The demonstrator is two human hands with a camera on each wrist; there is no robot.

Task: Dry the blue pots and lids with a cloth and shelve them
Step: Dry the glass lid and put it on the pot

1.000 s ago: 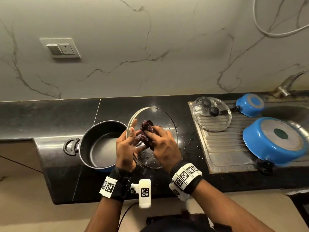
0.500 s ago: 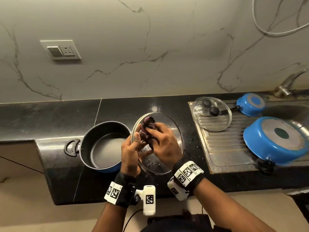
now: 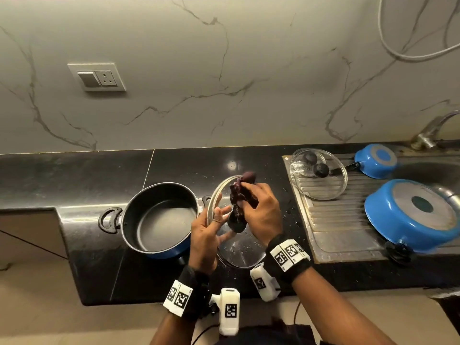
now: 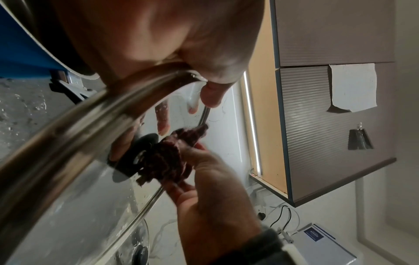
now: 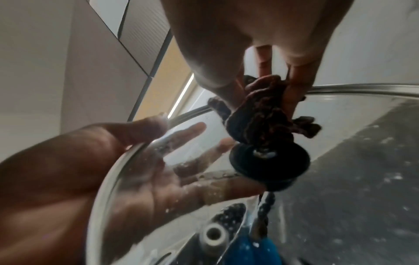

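Note:
My left hand (image 3: 206, 235) holds a glass lid (image 3: 239, 247) tilted up over the black counter, thumb on its steel rim (image 4: 68, 134) and fingers spread behind the glass (image 5: 181, 172). My right hand (image 3: 261, 212) grips a bunched dark maroon cloth (image 3: 240, 195) and presses it on the lid just above its black knob (image 5: 269, 161). Left of the lid stands an upright blue pot (image 3: 159, 220) with a dark inside. A second glass lid (image 3: 318, 180), a small blue saucepan (image 3: 375, 160) and a large blue pot (image 3: 410, 215), both pans upside down, lie on the drainboard.
The steel drainboard (image 3: 336, 232) and sink with a tap (image 3: 428, 135) fill the right. The black counter (image 3: 74, 180) runs left, with water drops near the lid. A wall socket (image 3: 99, 77) sits above. Grey cabinets (image 4: 328, 125) hang overhead.
The lid has turned more edge-on to me. My right hand has slid the cloth across the glass toward the far rim and the knob. The left hand keeps its hold.

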